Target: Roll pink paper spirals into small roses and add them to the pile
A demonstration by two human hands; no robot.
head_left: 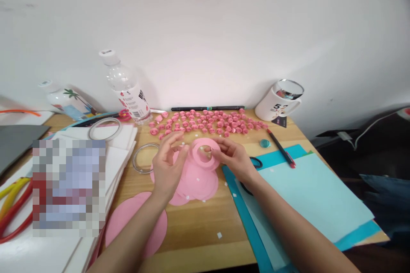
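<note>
A coiled pink paper strip (196, 157) forms a loose ring in front of me. My right hand (236, 158) pinches its right side, the thumb at the ring's opening and the fingers behind. On the other side my left hand (169, 165) is curved with thumb and fingers apart, close to the coil and holding nothing that I can see. Below the ring several pink paper circles (201, 185) lie overlapped on the wooden table (192, 234). A larger pink circle (136, 222) lies under my left forearm. Many small rolled pink paper roses (205, 126) are spread behind the hands.
Paper stacks (118, 170), tape rings (141, 158) and red-yellow scissors (16, 204) are at left. Bottles (128, 89) and a mug (278, 100) stand by the wall. Blue sheets (314, 196), a pen (282, 149) and black-handled scissors (256, 162) lie at right.
</note>
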